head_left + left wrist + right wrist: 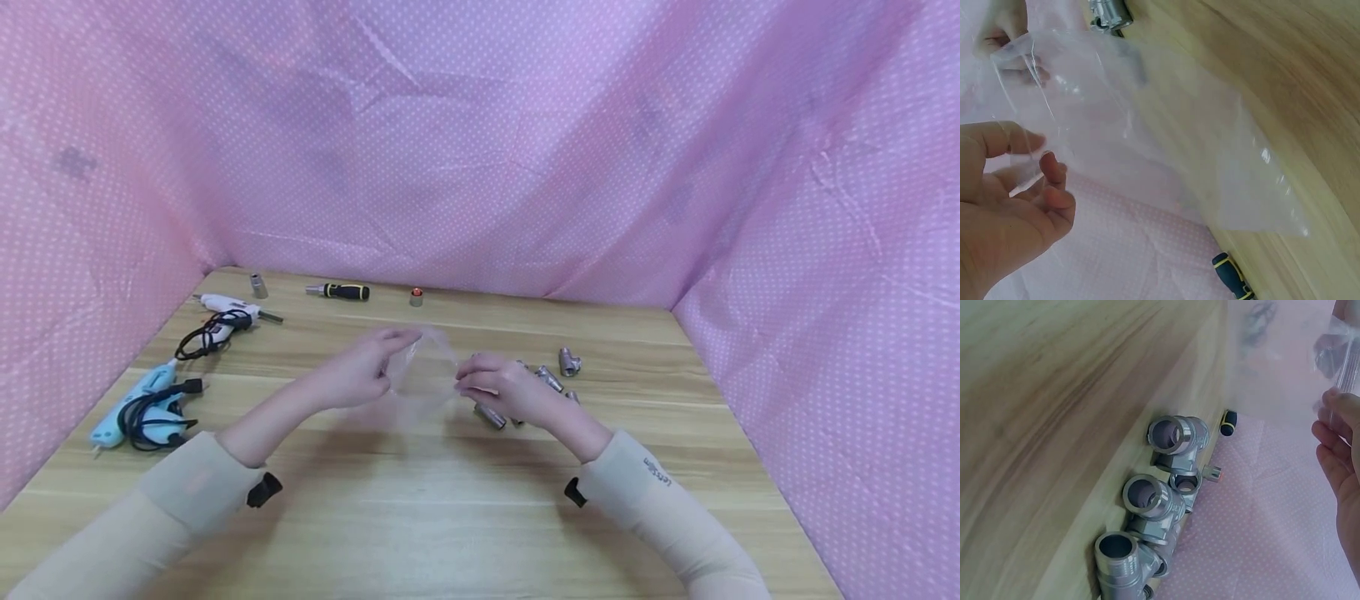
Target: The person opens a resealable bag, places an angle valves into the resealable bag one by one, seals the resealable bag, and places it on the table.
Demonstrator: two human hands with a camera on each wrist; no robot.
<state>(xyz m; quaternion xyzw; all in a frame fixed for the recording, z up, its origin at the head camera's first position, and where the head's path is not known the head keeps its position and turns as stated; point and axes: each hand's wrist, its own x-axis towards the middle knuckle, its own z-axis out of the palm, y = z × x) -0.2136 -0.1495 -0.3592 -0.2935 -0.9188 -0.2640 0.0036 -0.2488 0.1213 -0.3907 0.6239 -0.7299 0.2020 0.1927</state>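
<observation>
A clear plastic bag is held up above the wooden table between the two hands. My left hand pinches one side of its upper edge, with the thumb and fingertips at the film in the left wrist view. The opposite side is pinched by my right hand; a ribbed strip runs along the bag's edge there. Below and beside the right hand lie several metal pipe fittings, among them a tee and a fitting partly under the hand. The right wrist view shows these threaded fittings in a cluster.
On the table's left side lie a white glue gun and a blue glue gun, both with black cords. Along the back are a metal fitting, a black-and-yellow screwdriver and a small orange-centred fitting. Pink dotted cloth surrounds the table.
</observation>
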